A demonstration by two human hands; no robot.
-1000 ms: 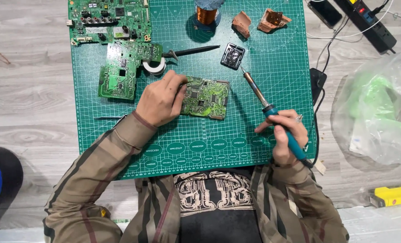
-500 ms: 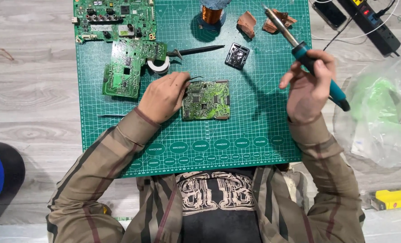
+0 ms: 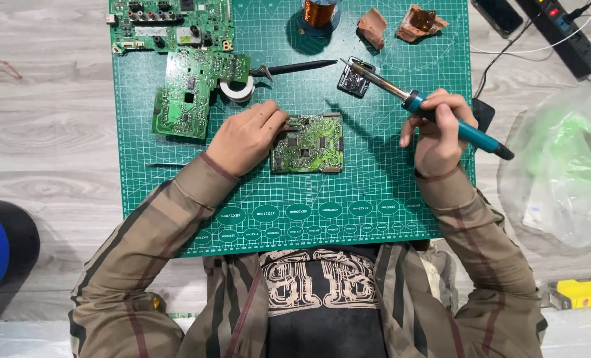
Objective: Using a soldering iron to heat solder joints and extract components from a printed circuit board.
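So the green cutting mat [image 3: 176, 219] is the gridded rubbery kind, sitting on pale wood-grain flooring. Dead centre is a small square circuit board [image 3: 308, 143], shiny green with silver traces and dark chips. The left hand [image 3: 242, 136] lies flat at the board's 9 o'clock edge, fingers bunched loosely together and fingertips pressing on its top left corner, not really pinching anything.

The right hand [image 3: 438, 132] sits at 3 o'clock from the board, well apart from it, fingers wrapped tight around a soldering iron [image 3: 428, 111] with a teal plastic handle and a thin metal shaft. The tip points toward 10 o'clock, landing at a small metal tip-cleaner holder [image 3: 354, 79].

At 11 o'clock from the left hand there's a bigger irregular green board [image 3: 192, 93], a white solder roll [image 3: 236, 88] just beside it, and black tweezers [image 3: 295, 67]. A copper wire coil [image 3: 320, 11] is up at 12 o'clock.
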